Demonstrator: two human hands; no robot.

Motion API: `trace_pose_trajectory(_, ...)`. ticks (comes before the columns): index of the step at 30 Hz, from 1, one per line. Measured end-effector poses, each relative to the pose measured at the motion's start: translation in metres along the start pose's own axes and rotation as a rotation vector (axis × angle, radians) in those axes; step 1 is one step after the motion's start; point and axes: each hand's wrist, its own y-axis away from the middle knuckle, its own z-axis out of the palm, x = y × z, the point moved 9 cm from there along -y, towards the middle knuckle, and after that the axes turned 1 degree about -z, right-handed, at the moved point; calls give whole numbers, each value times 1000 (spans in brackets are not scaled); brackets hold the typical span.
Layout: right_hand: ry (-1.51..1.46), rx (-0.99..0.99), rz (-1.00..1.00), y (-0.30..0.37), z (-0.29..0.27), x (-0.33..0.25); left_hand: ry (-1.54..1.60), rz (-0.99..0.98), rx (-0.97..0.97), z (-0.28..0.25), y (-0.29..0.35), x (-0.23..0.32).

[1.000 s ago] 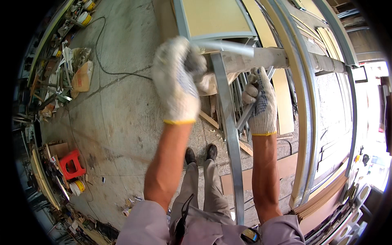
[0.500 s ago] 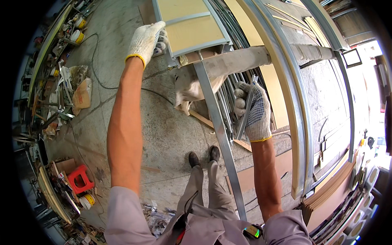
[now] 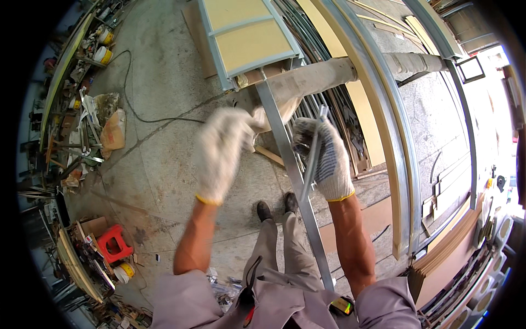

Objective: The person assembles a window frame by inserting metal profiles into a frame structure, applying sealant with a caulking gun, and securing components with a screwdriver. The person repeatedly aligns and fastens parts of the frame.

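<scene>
My right hand (image 3: 333, 164), in a white knitted glove with blue dots, is closed around a short, narrow silver metal strip (image 3: 314, 156) that it holds tilted. In a matching glove, my left hand (image 3: 222, 156) is smeared by motion, so its fingers cannot be read. It is left of a long flat metal bar (image 3: 290, 156), which runs from my waist toward the framed panel. That yellow panel (image 3: 246, 46), with silver metal edges, lies ahead near a cloth-wrapped crossbar (image 3: 323, 77).
Long metal-edged beams (image 3: 378, 109) stretch along the right, above bundled metal profiles (image 3: 350, 129). Stacked brown boards (image 3: 438, 263) stand at the lower right. On the left are a red stool (image 3: 114, 244), a yellow-and-white bucket (image 3: 102, 55), scrap and a black cable (image 3: 128, 90) on the concrete floor.
My left hand has left the panel's near left corner and swung back and right toward my right hand. My right hand, still holding the metal strip, has shifted slightly left, nearer the long bar.
</scene>
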Motion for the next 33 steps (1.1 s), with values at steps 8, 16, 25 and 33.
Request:
trace_pose_trajectory(8,422,-367,-11,83,83,10,633,-573,-38,37,115,-8)
trace_pose_trajectory(16,327,-184,-20,129,38,9,849,-726,-23,20,161,1)
trace_pose_trajectory(25,282,79,48,167,-48,34,716,-738,128,-21,166,-50)
trace_pose_trajectory(33,386,133,-21,131,-45,23,615,-559,276,-51,47,-63)
